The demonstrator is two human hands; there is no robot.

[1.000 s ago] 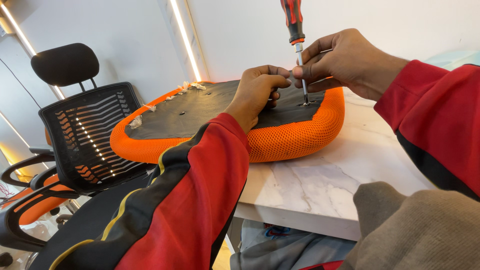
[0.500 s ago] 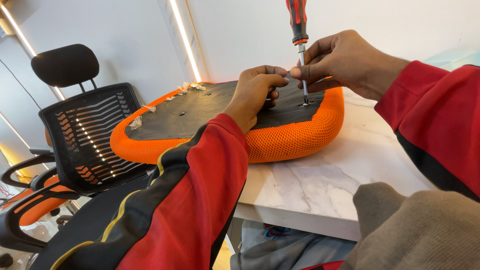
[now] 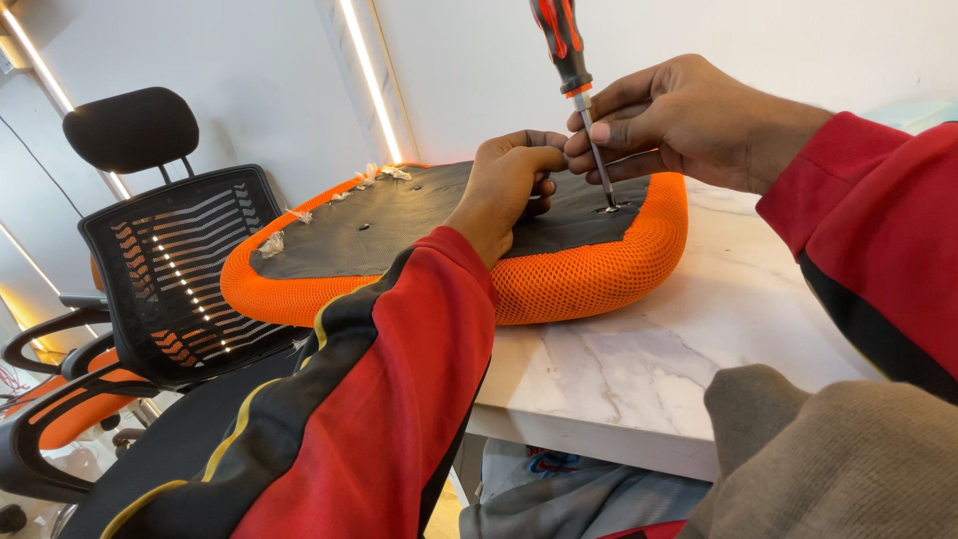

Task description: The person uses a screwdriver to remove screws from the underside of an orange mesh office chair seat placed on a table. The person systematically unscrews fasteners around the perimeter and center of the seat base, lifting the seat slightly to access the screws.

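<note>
Head view: right hand (image 3: 689, 120) pinching screwdriver (image 3: 574, 80) shaft; left hand (image 3: 504, 185) curled, bracing seat cushion (image 3: 589, 274). Best kept upright on far-right screw (image 3: 609, 208).

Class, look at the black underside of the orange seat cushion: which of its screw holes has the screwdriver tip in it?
The hole at the right end, near the orange mesh edge. The other hole lies bare, farther left.

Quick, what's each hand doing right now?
Left hand: curled, resting on the orange seat cushion, holding nothing visible.
Right hand: pinching the screwdriver shaft.
</note>
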